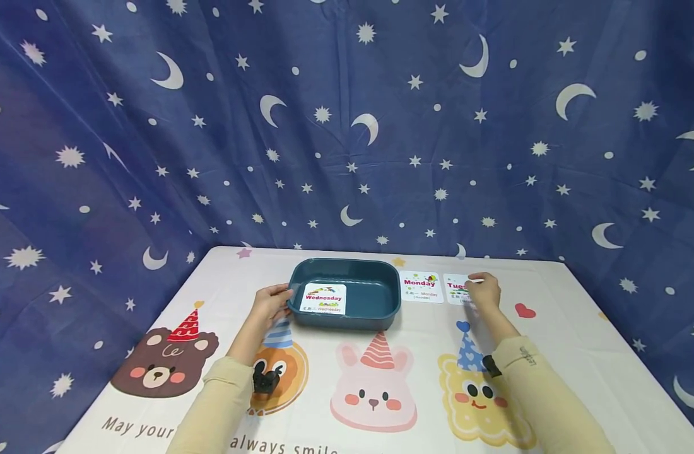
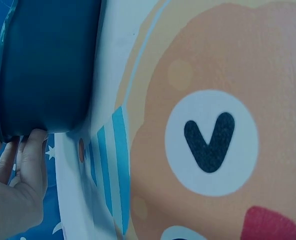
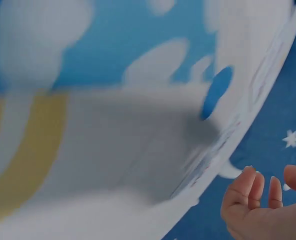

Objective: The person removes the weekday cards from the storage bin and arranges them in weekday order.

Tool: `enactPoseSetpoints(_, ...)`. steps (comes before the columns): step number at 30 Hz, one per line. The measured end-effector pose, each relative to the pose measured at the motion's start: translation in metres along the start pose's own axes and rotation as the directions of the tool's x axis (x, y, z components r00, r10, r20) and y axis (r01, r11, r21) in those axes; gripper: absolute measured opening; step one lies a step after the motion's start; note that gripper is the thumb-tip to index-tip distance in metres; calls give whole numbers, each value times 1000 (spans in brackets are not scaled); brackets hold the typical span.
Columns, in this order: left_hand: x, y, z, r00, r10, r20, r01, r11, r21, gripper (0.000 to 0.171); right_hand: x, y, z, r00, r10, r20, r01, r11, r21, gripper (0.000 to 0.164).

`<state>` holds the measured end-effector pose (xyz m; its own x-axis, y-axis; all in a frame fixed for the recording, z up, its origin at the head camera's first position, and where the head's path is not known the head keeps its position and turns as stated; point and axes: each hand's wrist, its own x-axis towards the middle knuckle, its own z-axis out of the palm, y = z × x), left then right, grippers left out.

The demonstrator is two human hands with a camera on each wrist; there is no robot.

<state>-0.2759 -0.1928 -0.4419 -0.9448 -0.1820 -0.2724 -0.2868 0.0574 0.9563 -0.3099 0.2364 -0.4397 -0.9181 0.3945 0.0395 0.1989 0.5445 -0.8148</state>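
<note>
A dark teal rectangular plastic bin (image 1: 347, 322) stands near the back of the table. My left hand (image 1: 269, 304) grips its left end, thumb at the rim and fingers against the outer wall (image 2: 43, 70). Inside the bin lies a white "Wednesday" card (image 1: 323, 297). To the bin's right, a "Monday" card (image 1: 421, 287) and a "Tuesday" card (image 1: 455, 290) lie side by side. My right hand (image 1: 485, 292) is over the right part of the Tuesday card, hiding some of it. In the right wrist view, its fingers (image 3: 238, 192) are loosely bent, thumb apart, holding nothing.
A white tablecloth (image 1: 585, 391) printed with cartoon animals and lettering covers the table. Behind and left of it hangs a blue curtain (image 1: 324, 151) with moons and stars. The table's back edge runs just beyond the bin and cards.
</note>
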Motion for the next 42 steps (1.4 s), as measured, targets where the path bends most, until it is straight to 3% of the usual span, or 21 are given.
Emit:
enactPoseSetpoints(4, 1, -1, 1, 1000, -7, -4, 7, 1000, -7, 42, -5, -10, 7, 998, 30, 53, -35, 996, 84, 32)
enactPoseSetpoints(10, 1, -4, 0, 1000, -15, -12, 14, 999, -29, 42, -17, -26, 20, 974, 31, 223, -92, 959, 268, 36)
enactPoseSetpoints(14, 0, -5, 0, 1000, -14, -6, 14, 999, -38, 42, -28, -37, 25, 959, 6, 284, -94, 950, 297, 35)
enactPoseSetpoints(23, 2, -4, 0, 1000, -8, -11, 8, 1000, -23, 42, -46, -64, 27, 940, -45, 337, -86, 928, 363, 33)
enactPoseSetpoints(36, 3, -5, 1, 1000, 5, -1, -5, 1000, -20, 42, -72, -92, 49, 887, -160, 433, -43, 905, 423, 33)
enactPoseSetpoints(39, 3, -4, 0, 1000, 3, -8, -3, 1000, -13, 42, -76, -98, 56, 862, -183, 473, -37, 907, 419, 33)
enactPoseSetpoints(42, 3, -2, 0, 1000, 3, -5, -3, 1000, -12, 43, -79, -104, 62, 820, -191, 539, -55, 911, 408, 33)
